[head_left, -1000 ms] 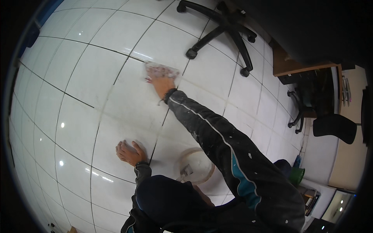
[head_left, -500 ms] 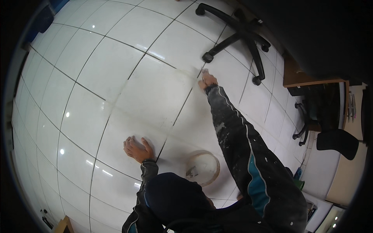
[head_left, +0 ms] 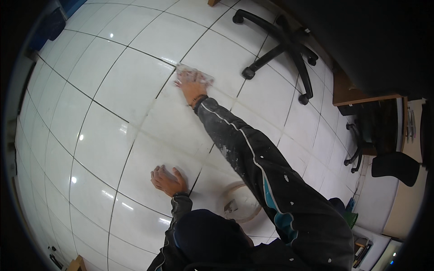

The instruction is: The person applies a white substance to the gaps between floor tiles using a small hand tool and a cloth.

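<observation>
My right hand (head_left: 191, 84) reaches forward on the white tiled floor, fingers spread over a thin, pale, red-marked sheet (head_left: 206, 78); motion blur hides its material. A hazy pale smear (head_left: 162, 135) crosses the nearby tiles and grout lines. Lower left of it, my left hand (head_left: 166, 181) rests on a tile, fingers apart and slightly bent, holding nothing. A round pale container (head_left: 242, 207) with a small dark object inside sits between my arms, partly hidden by my right sleeve. A dark cap (head_left: 201, 230) fills the lower middle.
A black wheeled chair base (head_left: 282, 45) stands just beyond my right hand. A wooden desk (head_left: 343, 90), another chair (head_left: 393, 165) and a green container (head_left: 350, 219) line the right side. Dark blue objects (head_left: 49, 29) lie at the upper left, a piece of wood (head_left: 77, 264) at the lower left.
My right hand swept right toward the chair base, then back left with the sheet under it. My left hand stays planted; the whole view has shifted slightly.
</observation>
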`<state>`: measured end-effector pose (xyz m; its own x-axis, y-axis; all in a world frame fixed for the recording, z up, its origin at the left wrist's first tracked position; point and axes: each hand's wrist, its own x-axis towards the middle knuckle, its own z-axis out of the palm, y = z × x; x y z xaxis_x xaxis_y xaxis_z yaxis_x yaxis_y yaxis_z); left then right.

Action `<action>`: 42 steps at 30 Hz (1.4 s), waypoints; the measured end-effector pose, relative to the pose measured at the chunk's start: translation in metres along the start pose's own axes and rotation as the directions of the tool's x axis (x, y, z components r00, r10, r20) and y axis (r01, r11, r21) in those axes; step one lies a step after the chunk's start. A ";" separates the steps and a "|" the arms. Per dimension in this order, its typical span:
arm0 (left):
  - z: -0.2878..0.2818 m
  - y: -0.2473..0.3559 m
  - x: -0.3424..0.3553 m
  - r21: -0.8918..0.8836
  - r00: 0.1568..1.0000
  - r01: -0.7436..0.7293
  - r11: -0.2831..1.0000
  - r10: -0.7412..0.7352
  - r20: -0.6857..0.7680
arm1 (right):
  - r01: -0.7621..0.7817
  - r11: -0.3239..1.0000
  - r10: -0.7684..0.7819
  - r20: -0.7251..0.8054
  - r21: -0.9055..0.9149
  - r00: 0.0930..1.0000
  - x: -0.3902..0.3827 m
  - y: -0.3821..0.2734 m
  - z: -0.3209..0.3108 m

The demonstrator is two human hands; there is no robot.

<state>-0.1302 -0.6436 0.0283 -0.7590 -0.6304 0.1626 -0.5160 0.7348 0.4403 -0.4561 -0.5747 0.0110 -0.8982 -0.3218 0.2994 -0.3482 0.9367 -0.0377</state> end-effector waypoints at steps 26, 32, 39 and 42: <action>-0.006 -0.011 0.001 -0.009 0.999 0.032 0.999 -0.032 0.017 | 0.038 0.955 -0.203 0.557 0.294 0.805 0.040 -0.067 -0.037; -0.006 -0.010 0.000 -0.038 1.000 0.018 0.999 -0.018 0.004 | 0.129 0.969 -0.096 0.162 -0.210 0.982 -0.019 -0.002 -0.001; -0.008 -0.006 0.005 -0.002 1.000 0.014 1.000 -0.014 0.020 | 0.382 0.918 -0.350 0.236 -0.104 0.906 -0.065 0.047 -0.006; -0.006 -0.009 0.002 0.004 0.998 0.057 0.998 -0.057 0.026 | 0.323 0.915 -0.393 0.726 0.244 0.565 -0.043 0.049 -0.077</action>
<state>-0.1253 -0.6530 0.0299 -0.7385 -0.6644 0.1148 -0.5598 0.6991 0.4448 -0.4141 -0.5040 0.0700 -0.5651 -0.6499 -0.5082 -0.6736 0.7191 -0.1706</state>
